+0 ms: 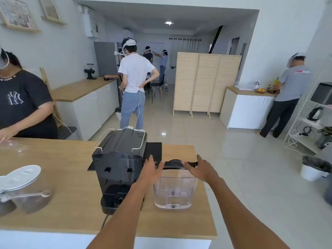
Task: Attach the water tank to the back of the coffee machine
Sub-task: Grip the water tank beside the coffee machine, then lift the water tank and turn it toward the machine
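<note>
The clear, boxy plastic water tank with a black lid (175,187) is standing upright on the light wooden counter (59,203), near its right edge and just beside the black coffee machine (116,168), whose back is facing the person. Both hands are reaching down onto the tank's lid. The left hand (150,172) is resting on the lid's left end, between tank and machine, with its fingers spread and not yet wrapped around anything. The right hand (200,169) is lying over the lid's right end, fingers likewise extended and loose; whether either thumb is hooking under the rim cannot be told.

The step in hand seems to be taking hold of the tank. To do it well, the person is probably best gripping the two side walls below the lid, since the lid may lift off alone. The tank should stay upright while being carried across to the machine's back, then lowered straight onto the round black base socket (115,200) near the counter's front edge, with the machine's dark cable (105,220) kept clear.
</note>
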Action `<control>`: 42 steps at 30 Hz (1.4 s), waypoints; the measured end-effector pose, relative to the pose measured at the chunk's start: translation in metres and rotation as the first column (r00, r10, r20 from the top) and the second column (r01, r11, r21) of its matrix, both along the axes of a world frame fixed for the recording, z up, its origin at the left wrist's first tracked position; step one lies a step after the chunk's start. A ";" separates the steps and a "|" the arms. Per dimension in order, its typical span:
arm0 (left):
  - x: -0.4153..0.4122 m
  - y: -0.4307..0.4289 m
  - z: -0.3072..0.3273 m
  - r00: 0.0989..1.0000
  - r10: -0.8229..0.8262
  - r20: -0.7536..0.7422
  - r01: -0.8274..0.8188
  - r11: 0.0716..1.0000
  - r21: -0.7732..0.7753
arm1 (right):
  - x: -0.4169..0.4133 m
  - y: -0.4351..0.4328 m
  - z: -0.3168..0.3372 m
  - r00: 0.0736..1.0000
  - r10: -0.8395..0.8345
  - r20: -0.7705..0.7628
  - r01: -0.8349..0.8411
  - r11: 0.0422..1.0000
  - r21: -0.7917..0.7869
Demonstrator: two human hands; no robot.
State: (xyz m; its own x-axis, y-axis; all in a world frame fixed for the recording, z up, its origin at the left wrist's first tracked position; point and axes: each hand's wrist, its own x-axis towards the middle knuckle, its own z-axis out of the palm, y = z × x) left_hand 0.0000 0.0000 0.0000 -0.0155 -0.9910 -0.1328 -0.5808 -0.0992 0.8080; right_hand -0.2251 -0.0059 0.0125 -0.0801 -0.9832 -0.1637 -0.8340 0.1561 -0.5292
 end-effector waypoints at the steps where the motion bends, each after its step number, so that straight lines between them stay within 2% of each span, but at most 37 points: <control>1: -0.002 0.000 -0.001 0.999 0.027 -0.018 -0.027 1.000 -0.009 | 0.000 0.000 -0.002 1.000 0.001 0.009 -0.001 1.000 -0.005; 6: -0.005 -0.001 0.000 0.996 0.060 -0.066 -0.053 0.993 0.104 | 0.000 -0.003 -0.006 0.994 -0.046 0.096 0.044 0.999 0.021; 11: -0.004 -0.011 -0.016 0.978 0.125 -0.166 -0.113 0.991 0.076 | -0.005 -0.008 -0.014 0.972 -0.098 0.214 0.087 0.994 0.059; 14: -0.007 -0.007 -0.018 0.964 0.144 -0.224 -0.133 0.989 0.064 | -0.005 -0.009 -0.019 0.936 -0.079 0.343 0.074 0.997 0.028; 20: -0.010 -0.004 -0.025 0.917 0.222 -0.332 -0.223 0.974 0.035 | -0.006 -0.004 -0.018 0.877 -0.052 0.478 0.073 0.997 -0.026; 27: -0.015 0.001 -0.021 0.811 0.369 -0.454 -0.427 0.904 -0.028 | -0.001 0.006 -0.025 0.785 -0.010 0.620 0.162 0.968 -0.189; 31: -0.021 0.004 -0.024 0.786 0.417 -0.457 -0.494 0.868 -0.058 | 0.000 0.010 -0.027 0.764 -0.021 0.644 0.219 0.949 -0.228; 33: -0.023 0.004 -0.025 0.802 0.413 -0.431 -0.491 0.867 -0.083 | 0.000 0.012 -0.027 0.777 -0.023 0.629 0.234 0.938 -0.255; 42: -0.015 0.007 -0.015 0.928 0.342 -0.145 -0.369 0.894 -0.256 | 0.001 0.018 -0.028 0.856 0.005 0.518 0.212 0.909 -0.360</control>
